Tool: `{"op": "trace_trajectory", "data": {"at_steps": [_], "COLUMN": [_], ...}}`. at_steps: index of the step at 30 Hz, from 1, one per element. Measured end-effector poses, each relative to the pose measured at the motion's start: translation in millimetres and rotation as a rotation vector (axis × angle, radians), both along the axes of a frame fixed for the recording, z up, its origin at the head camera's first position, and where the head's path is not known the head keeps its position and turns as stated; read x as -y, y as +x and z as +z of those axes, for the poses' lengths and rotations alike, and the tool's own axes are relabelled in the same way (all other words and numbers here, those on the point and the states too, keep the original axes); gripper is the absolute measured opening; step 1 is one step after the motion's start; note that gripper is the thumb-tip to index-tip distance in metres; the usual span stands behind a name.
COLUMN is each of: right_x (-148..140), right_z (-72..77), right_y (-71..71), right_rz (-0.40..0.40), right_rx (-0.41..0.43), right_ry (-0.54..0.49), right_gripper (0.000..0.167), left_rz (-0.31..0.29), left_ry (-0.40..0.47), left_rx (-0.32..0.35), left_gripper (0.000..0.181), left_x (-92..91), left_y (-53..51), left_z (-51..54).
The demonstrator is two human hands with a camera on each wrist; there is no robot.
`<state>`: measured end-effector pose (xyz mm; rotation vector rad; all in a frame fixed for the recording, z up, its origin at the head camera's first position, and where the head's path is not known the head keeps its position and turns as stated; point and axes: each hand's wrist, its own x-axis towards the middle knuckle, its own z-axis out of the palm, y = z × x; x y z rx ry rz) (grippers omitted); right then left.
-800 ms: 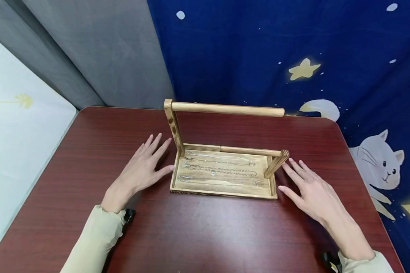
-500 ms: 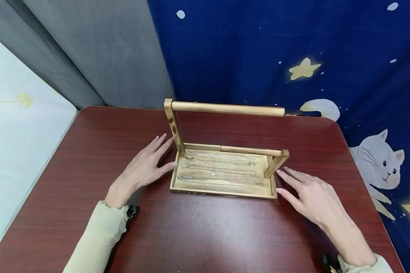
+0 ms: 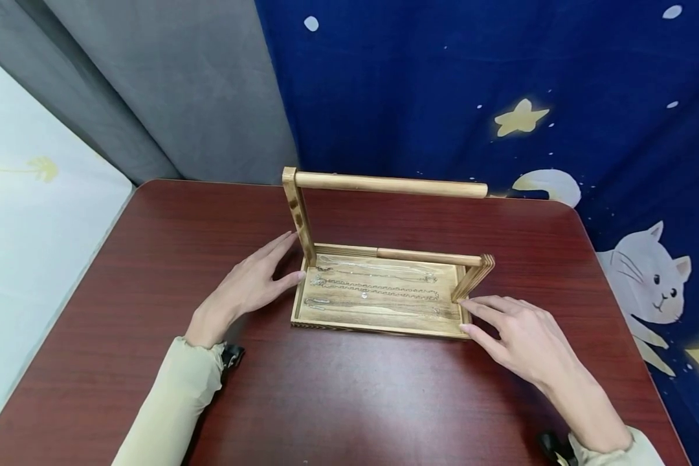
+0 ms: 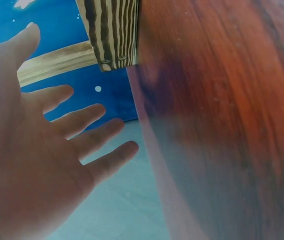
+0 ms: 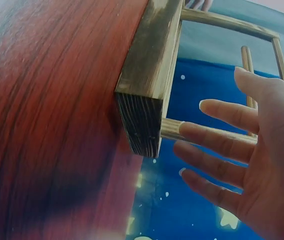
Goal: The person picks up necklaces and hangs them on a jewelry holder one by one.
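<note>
Reddish-brown table — grey curtain and blue curtain (star-patterned) behind.

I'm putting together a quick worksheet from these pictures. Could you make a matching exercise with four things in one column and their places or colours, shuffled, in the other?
1. Chains
2. Left hand
3. Table
4. Right hand

A. Dark red
B. At the right end of the tray
C. Lying in the tray
D. At the left end of the tray

Pairs: 1-C, 2-D, 3-A, 4-B
</note>
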<state>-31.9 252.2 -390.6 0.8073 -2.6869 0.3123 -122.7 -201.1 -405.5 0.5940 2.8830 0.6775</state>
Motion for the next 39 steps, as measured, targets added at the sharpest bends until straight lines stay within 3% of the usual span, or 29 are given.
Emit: {"op": "trace_trajectory", "data": {"at_steps": [23,39], "right_x": [24,33], "right_z": [-8.9,-26.1], "right_y": [-11.1,-24.7], "right_rz": [0.111,0.177], "right_rx": [0.041,0.183], "right_ry": [-0.106,-0.238], "right_gripper": [0.04,0.039], "left_rz": [-0.011,-0.088], "left_ry": [0.046,0.097], "left_rx": [0.056,0.068], "left_gripper": [0.078,0.083], "left_x": [-4.3,-4.5], "left_y": [-6.2,-12.1], "left_z": [-2.1,-7.1]}}
